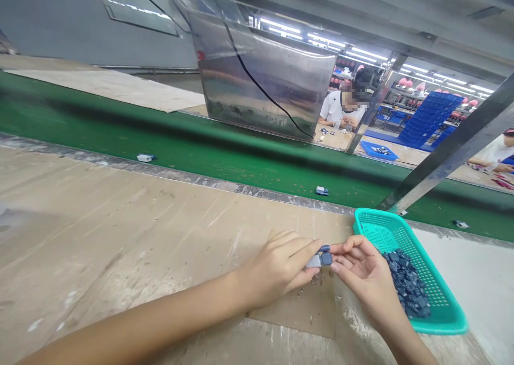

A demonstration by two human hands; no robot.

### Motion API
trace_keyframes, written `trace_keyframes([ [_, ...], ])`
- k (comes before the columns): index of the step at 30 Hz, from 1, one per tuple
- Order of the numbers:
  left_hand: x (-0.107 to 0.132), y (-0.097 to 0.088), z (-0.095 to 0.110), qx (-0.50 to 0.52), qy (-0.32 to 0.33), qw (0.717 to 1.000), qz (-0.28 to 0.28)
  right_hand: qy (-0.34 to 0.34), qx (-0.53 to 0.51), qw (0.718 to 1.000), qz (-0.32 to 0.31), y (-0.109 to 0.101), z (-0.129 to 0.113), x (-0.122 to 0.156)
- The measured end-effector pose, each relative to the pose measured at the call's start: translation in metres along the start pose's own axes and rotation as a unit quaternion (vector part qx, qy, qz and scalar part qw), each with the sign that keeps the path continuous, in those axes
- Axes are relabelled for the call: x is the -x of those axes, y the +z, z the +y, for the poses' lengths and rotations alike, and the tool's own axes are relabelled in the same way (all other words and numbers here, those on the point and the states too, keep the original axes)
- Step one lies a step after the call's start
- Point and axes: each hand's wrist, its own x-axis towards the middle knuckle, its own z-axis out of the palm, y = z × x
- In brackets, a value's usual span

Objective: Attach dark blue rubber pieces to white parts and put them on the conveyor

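My left hand is closed around a small light-grey and dark-blue plastic part, its grey body partly covered by the fingers. The blue end points to the right, with another narrow dark-blue piece just above it. From the right, the thumb and index fingertip of my right hand close on the blue end; its other fingers are curled. Both hands are over a thin brown sheet on the worktable. Right beside my right hand is a green plastic basket holding many small dark-blue pieces.
Beyond the worktable runs a green conveyor belt, carrying small grey-blue parts spaced apart. A slanted metal post rises behind the basket. A metal housing spans the belt. Across it sits a co-worker near a blue tray.
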Motion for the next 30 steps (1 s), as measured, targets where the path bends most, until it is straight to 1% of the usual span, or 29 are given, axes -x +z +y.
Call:
trace_keyframes([
  [3,0.001,0.001,0.001,0.027,-0.020,0.999,-0.002,0.036,-0.024,0.999,-0.007,-0.002,0.000,0.000],
  [6,0.002,0.002,0.004,0.059,-0.036,0.998,-0.009,0.058,-0.056,0.997,-0.018,-0.003,-0.002,0.001],
  [8,0.003,0.002,0.006,0.071,-0.040,0.997,-0.010,0.085,-0.070,0.993,-0.048,-0.001,-0.004,0.001],
  [11,0.003,0.001,0.010,0.093,-0.048,0.994,-0.002,0.146,-0.074,0.979,-0.117,0.002,-0.006,0.003],
  [13,0.003,0.000,0.012,0.107,-0.047,0.993,0.006,0.169,-0.081,0.972,-0.139,0.004,-0.005,0.006],
  [15,0.003,-0.001,0.014,0.102,-0.029,0.994,0.023,0.165,-0.093,0.973,-0.133,0.007,-0.002,0.010],
  [17,0.004,-0.003,0.018,0.086,-0.002,0.995,0.046,0.143,-0.102,0.977,-0.122,0.009,0.000,0.015],
  [19,0.004,-0.006,0.023,0.079,0.027,0.995,0.059,0.123,-0.095,0.978,-0.138,0.009,-0.002,0.019],
  [21,0.000,-0.009,0.025,0.084,0.033,0.995,0.043,0.109,-0.045,0.978,-0.174,0.006,-0.008,0.018],
  [22,-0.003,-0.010,0.023,0.090,0.023,0.995,0.021,0.097,0.009,0.979,-0.181,0.003,-0.013,0.017],
  [23,-0.007,-0.011,0.017,0.094,0.004,0.996,-0.006,0.076,0.084,0.978,-0.174,-0.003,-0.018,0.013],
  [24,-0.011,-0.011,0.008,0.094,-0.021,0.995,-0.034,0.044,0.179,0.972,-0.147,-0.011,-0.022,0.009],
  [25,-0.015,-0.009,-0.006,0.087,-0.048,0.993,-0.057,0.002,0.285,0.953,-0.105,-0.021,-0.024,0.004],
  [26,-0.018,-0.007,-0.024,0.071,-0.079,0.992,-0.073,-0.043,0.389,0.918,-0.055,-0.034,-0.025,-0.001],
  [27,-0.020,-0.004,-0.045,0.045,-0.111,0.990,-0.078,-0.082,0.481,0.873,-0.010,-0.050,-0.023,-0.006],
  [28,-0.022,-0.001,-0.068,0.009,-0.147,0.986,-0.074,-0.113,0.555,0.824,0.022,-0.067,-0.019,-0.010],
  [29,-0.021,0.003,-0.092,-0.025,-0.191,0.979,-0.066,-0.125,0.607,0.784,0.040,-0.084,-0.012,-0.014],
  [30,-0.019,0.005,-0.115,-0.057,-0.235,0.969,-0.049,-0.122,0.638,0.760,0.037,-0.102,-0.004,-0.018],
])
